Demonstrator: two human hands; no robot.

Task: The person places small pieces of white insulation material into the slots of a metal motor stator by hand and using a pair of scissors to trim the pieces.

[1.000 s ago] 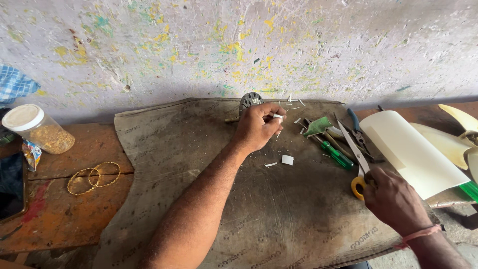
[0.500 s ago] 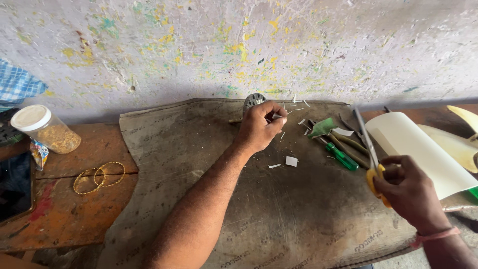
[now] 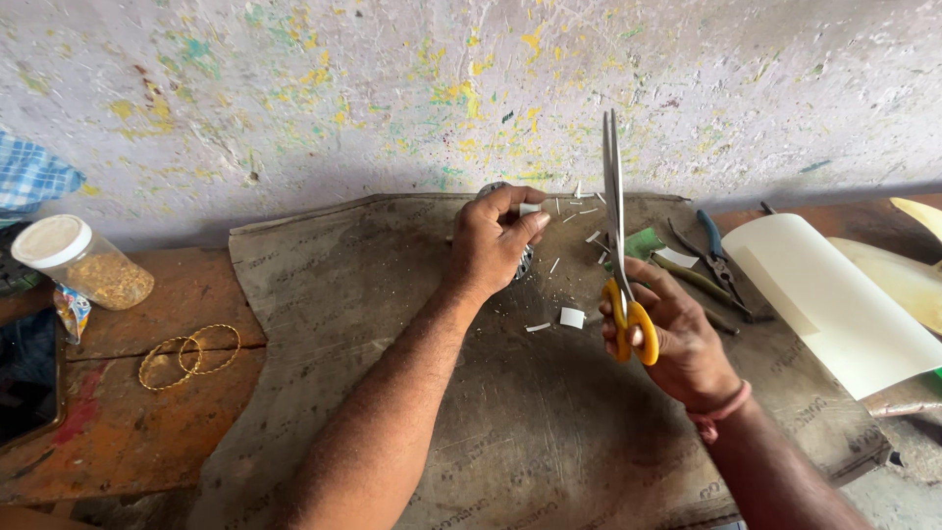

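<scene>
Scissors (image 3: 618,236), yellow-handled, blades together and upright, are gripped in the right hand (image 3: 667,334) at centre-right above the mat (image 3: 392,324). Left hand (image 3: 496,240) pinches a small white strip (image 3: 530,209) at the far edge; it is best held taut, clear of fingertips. Counted: one pair of scissors, two gold bangles (image 3: 186,355), one jar (image 3: 83,260), one pair of pliers (image 3: 711,250).

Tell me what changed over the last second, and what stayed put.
The right hand lifted the yellow-handled scissors off the mat and swung them from lying flat to blades pointing up, closer to the left hand. The left hand stayed at the mat's far edge, pinching a small white piece. The jar, gold bangles, pliers and white sheet did not move.
</scene>
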